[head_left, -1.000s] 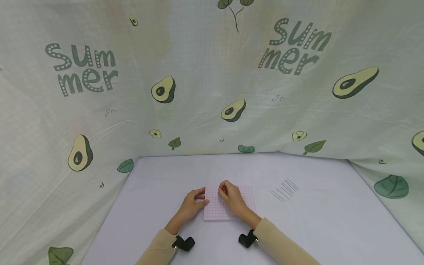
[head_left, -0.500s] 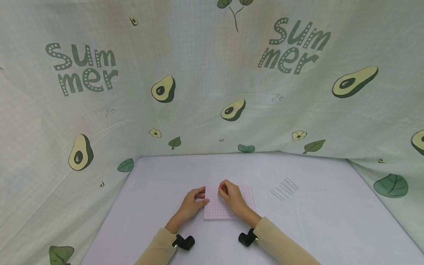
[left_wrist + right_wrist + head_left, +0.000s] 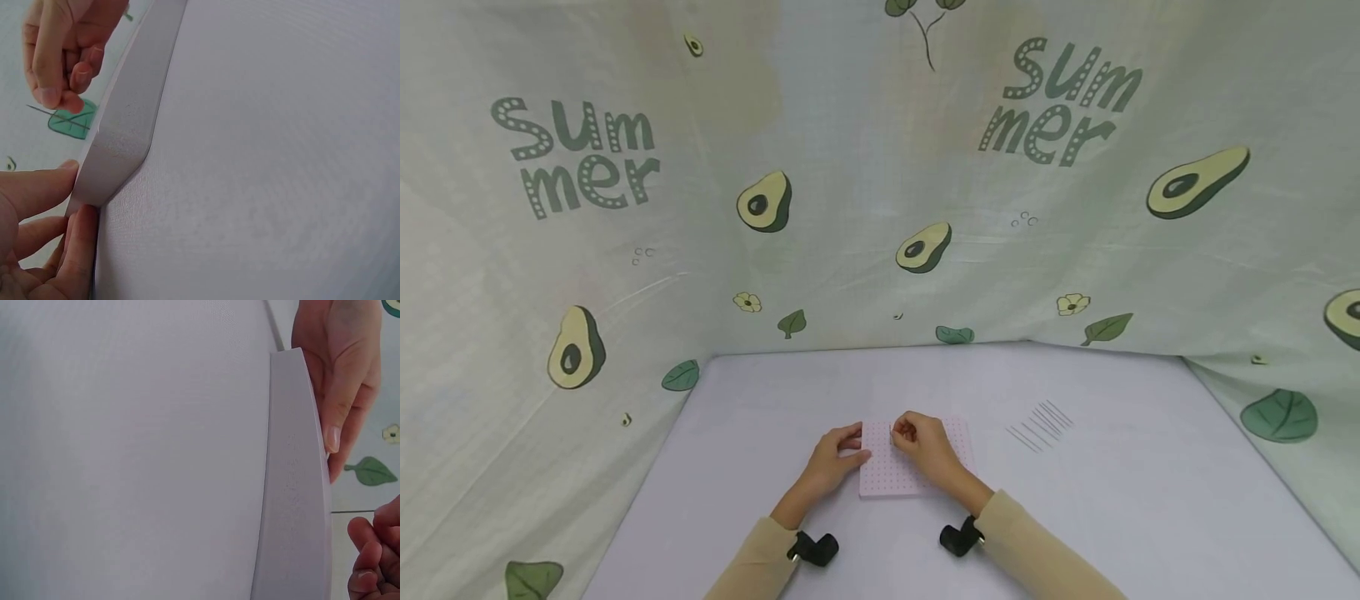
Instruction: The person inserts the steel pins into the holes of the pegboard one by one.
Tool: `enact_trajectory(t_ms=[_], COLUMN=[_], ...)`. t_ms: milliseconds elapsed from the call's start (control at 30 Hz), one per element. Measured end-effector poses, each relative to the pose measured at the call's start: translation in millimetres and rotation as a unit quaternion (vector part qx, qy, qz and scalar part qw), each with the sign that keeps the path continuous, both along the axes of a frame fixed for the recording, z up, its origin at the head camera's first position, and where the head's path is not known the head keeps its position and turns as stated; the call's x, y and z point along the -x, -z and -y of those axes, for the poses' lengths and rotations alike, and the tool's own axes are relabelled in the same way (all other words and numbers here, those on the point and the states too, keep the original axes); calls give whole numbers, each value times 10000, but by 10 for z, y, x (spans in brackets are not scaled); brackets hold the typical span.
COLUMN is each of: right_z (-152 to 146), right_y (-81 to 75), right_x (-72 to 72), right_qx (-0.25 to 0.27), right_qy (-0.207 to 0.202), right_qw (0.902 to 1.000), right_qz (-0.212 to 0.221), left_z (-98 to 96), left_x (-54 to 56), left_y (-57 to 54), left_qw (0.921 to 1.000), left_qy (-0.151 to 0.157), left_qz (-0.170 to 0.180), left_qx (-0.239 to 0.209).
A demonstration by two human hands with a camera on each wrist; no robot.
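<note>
A pink pegboard (image 3: 880, 479) with rows of small dots lies on the table. My left hand (image 3: 835, 458) grips its left edge, thumb over the top and fingers along the side, as the left wrist view also shows at the board's corner (image 3: 112, 153). A thin grey pin (image 3: 59, 117) stands up from the board in the left wrist view, its length uncovered. Close beside it are the loosely bent fingertips of my right hand (image 3: 925, 446), above the board's far part. In the right wrist view the pin (image 3: 353, 512) reaches toward those fingers.
Several thin grey pins (image 3: 1041, 425) lie in slanted rows on the white table (image 3: 1112, 483), right of the board. A pale curtain (image 3: 850, 125) with avocado and leaf prints hangs behind the table and at its sides. Each wrist wears a black camera (image 3: 816, 550).
The right fingertips have loosened from the pin, which now shows upright to their left. The left hand keeps its hold on the board. The head view has shifted slightly.
</note>
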State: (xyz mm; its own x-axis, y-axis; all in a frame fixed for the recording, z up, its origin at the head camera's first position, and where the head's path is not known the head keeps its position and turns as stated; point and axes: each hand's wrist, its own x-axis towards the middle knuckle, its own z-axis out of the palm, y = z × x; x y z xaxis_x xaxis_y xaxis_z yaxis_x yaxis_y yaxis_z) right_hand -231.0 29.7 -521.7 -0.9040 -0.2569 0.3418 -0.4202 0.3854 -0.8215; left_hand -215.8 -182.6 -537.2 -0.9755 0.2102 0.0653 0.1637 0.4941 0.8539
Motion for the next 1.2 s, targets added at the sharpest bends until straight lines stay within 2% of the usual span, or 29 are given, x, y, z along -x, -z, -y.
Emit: enact_trajectory(t_ms=[200,567,767,1033,1200], right_z=[-126,-492,-674,-943,-1117], right_y=[-37,-164,-203,-177,-140], right_x=[0,105,126,157,157], right_qx=[46,531,535,656,632], right_qy=[100,798,1090,1324,1419], right_qw=[9996,9925,9887,9823,9813], right_qz=[259,760,884,1155,1134], left_z=[-2,-13,-19,-25,-27], left_x=[-2,-7,-12,-6,-16], left_y=[-23,-51,-44,-36,-26], left_qw=[10000,9998,9999,9998,9998], left_qy=[-46,-135,-93,-101,-123], left_qz=[4,19,23,11,80], left_qx=[85,113,88,147,138])
